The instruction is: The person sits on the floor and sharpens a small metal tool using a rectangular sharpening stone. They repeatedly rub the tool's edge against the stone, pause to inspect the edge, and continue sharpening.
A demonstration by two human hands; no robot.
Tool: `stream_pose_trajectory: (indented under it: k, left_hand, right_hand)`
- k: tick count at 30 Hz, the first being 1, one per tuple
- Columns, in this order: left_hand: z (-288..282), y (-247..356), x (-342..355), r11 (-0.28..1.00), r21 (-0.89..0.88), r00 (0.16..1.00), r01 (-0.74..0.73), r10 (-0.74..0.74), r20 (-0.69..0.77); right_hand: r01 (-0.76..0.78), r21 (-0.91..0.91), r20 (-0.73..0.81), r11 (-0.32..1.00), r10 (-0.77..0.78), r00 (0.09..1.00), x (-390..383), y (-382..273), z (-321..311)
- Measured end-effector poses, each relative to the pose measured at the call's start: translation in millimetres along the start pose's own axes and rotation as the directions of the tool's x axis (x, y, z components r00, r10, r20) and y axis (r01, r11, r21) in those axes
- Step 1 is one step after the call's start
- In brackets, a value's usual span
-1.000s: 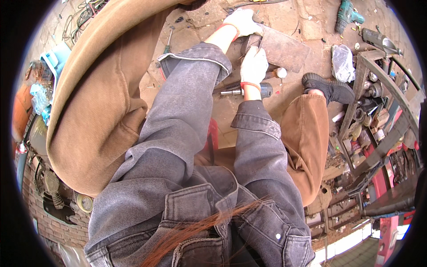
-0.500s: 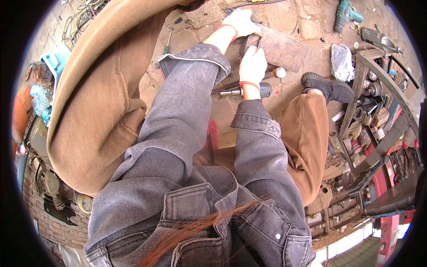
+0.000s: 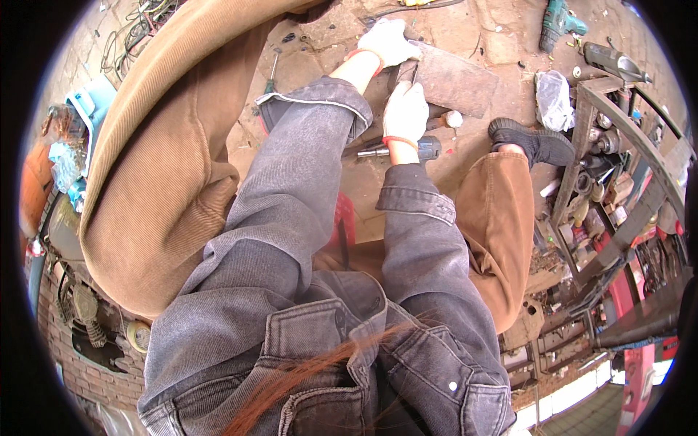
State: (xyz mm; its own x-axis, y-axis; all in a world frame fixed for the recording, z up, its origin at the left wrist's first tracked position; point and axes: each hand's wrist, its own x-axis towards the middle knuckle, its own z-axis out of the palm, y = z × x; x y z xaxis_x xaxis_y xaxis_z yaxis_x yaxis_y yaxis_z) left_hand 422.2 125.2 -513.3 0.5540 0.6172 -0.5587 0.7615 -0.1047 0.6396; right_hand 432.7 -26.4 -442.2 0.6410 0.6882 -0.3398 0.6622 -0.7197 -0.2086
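Note:
Both hands wear white work gloves with orange-red cuffs. My left hand is closed at the upper left corner of a flat brown board on the ground; what its fingers hold is hidden. My right hand is closed around a thin dark strip that points up toward the left hand, along the board's left end. I cannot tell what kind of tool or part the strip is. Just right of my right hand lies a tool with a pale round end. A blue-grey tool with a silver shaft lies below it, partly behind my right wrist.
A green screwdriver lies left of my left sleeve. A teal power drill, a grey power tool and a clear plastic bag are at the right. A metal frame with mixed parts stands beside my shoe.
Both hands have shifted slightly left, the right one also a little downward. The grips look the same, and the board has hardly moved.

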Motion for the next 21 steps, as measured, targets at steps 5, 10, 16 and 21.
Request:
stream_pose_trajectory:
  k: [5,10,16,21]
  left_hand:
    - [-5.0,2.6,-3.5,1.000,-0.009,1.000,-0.015,0.015,-0.006]
    - [-18.3,0.4,-12.3,0.992,-0.108,0.995,-0.065,0.072,0.067]
    - [-23.2,18.2,-41.5,0.998,0.060,0.996,0.012,-0.007,-0.091]
    - [-20.1,28.1,-65.0,0.992,0.118,0.998,0.034,-0.029,-0.048]
  right_hand:
    - [-0.054,0.130,0.009,0.990,0.053,0.999,-7.4,0.2,-1.6]
    - [-0.054,0.163,0.026,0.985,0.051,0.998,-10.6,9.2,-5.4]
    - [-0.252,0.512,0.031,0.821,0.276,0.961,-7.0,14.0,-3.9]
    - [-0.475,0.706,0.225,0.525,0.470,0.854,-8.4,24.4,-13.9]
